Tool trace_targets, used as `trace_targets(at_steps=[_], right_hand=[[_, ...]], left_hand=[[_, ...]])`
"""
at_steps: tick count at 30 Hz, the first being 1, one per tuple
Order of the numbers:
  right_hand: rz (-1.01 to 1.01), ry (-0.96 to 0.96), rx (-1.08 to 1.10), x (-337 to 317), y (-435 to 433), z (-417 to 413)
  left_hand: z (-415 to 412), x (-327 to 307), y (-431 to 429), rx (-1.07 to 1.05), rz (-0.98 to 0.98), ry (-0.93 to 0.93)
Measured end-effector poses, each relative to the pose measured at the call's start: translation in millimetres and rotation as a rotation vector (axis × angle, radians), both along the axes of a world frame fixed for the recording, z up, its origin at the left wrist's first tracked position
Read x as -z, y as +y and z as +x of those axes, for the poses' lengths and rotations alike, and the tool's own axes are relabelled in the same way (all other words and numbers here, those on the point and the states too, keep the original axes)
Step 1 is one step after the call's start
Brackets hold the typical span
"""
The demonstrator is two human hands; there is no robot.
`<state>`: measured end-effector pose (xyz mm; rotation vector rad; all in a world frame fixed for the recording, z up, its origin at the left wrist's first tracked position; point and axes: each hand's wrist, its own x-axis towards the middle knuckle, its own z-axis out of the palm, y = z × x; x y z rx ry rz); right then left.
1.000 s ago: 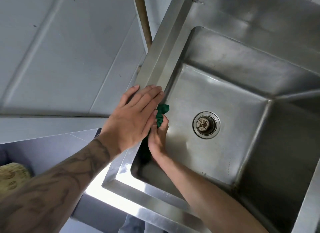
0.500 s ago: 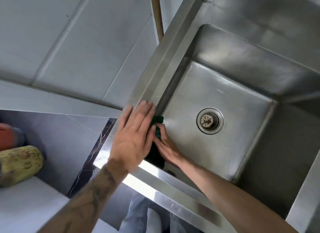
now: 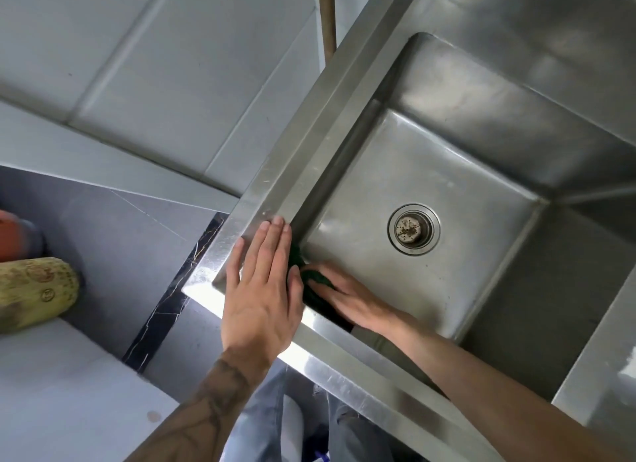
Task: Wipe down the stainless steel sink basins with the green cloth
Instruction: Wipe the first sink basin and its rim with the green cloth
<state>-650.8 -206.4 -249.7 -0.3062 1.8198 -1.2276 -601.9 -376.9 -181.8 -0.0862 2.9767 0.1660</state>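
As the wiping has run nearer along the basin's left wall, the green cloth [image 3: 318, 280] now sits bunched in the near-left corner of the sink basin [image 3: 395, 172], pressed there by the flat fingers of the right hand [image 3: 347, 298]. The left hand [image 3: 261, 289], fingers straight and together, has slid along the rim [image 3: 309, 145] to brace. The floor and far walls likely remain. Only the drain strainer [image 3: 414, 228] interrupts the floor. A yellow patterned cylinder [image 3: 34, 293] lies on the white worktop [image 3: 69, 392] to the left.

Soft daylight — glare on sink rim [image 3: 206, 291], edges warped.
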Motion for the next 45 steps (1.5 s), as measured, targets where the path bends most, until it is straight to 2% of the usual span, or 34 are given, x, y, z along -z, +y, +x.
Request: trace_targets(at_steps=[2,5,13,15,19,27,31,34,36,40,42,45], right_hand=[[0.093,0.078,-0.061,26,-6,-7],[0.192,0.045,-0.108,48,-15,-13],[0.012,-0.072,0.043,-22,24,13],[0.033,-0.049,0.023,-6,24,11],[0.237,0.04,-0.081,36,26,8],[0.125,-0.026,0.021,-32,65,38],[0.181,0.009,-0.06,-7,68,33],[0.266,0.106,-0.128,29,72,28],[0.292,0.078,-0.14,42,74,29],[0.234,0.1,-0.074,17,88,40],[0.204,0.096,-0.111,-3,100,49],[0.183,0.126,-0.12,4,111,51]], left_hand=[[0,0,0,0.001,-0.008,-0.002],[0,2,-1,0.008,-0.023,-0.005],[0,2,-1,0.01,0.01,0.021],[0,2,-2,0.011,0.011,0.021],[-1,1,-2,0.004,0.041,0.055],[-2,0,-3,0.001,0.078,0.087],[-2,-1,-2,-0.007,0.096,0.122],[-1,1,-1,-0.01,0.093,0.117],[-2,1,-2,-0.013,0.088,0.111],[-2,-2,-1,-0.012,0.074,0.072],[-1,-3,1,-0.017,0.049,0.054],[5,-7,16,-0.087,0.045,0.066]])
